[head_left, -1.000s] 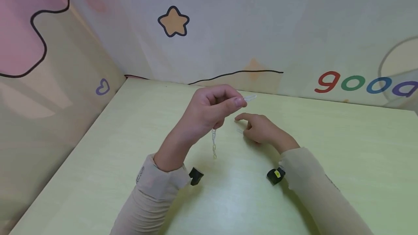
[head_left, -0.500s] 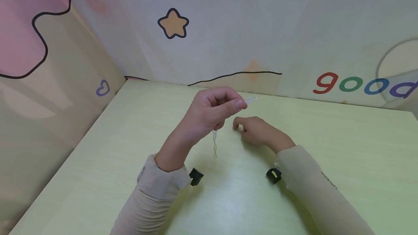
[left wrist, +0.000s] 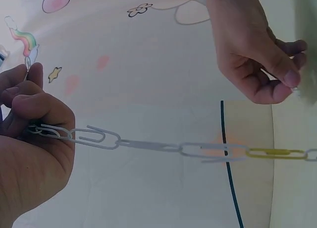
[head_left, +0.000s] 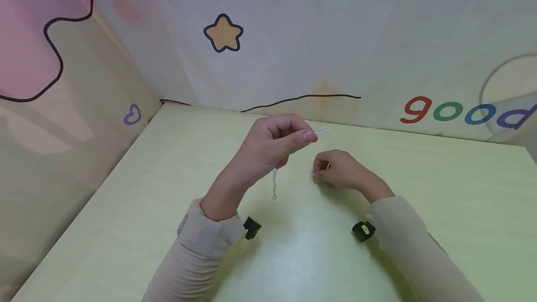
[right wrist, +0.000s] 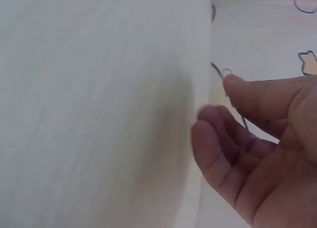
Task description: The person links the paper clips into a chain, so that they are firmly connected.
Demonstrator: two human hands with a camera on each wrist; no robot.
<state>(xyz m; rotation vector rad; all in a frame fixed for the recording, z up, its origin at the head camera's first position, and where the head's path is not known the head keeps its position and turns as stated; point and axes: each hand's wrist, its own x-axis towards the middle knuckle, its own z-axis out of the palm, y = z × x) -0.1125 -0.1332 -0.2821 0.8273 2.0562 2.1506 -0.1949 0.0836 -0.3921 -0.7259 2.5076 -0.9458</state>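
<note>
Pale wire paper clips, linked into a chain: held raised above the table, left of centre, by the left hand.

Left hand: fingers curled, thumb and forefinger pinching the topmost clip, whose free end points right and slightly away from the person. The rest of the chain passes through the fist and hangs straight down below it, its long axis vertical, its lowest link just above the table. In the left wrist view the chain runs from the curled fingers out across the picture; most links are silvery, one is yellow.

Right hand: low, at or just over the table, to the right of and below the left hand, apart from it. Fingers curled inward with thumb against fingertips. A thin wire loop, seemingly a single clip, shows at the thumb tip in the right wrist view; whether it is firmly held I cannot tell for certain.

Governing relation: the pinched clip's open end faces the right hand, up and to the left of it, with a clear gap between. The left hand alone carries the chain.

Surroundings: wall with a star and coloured letters.
</note>
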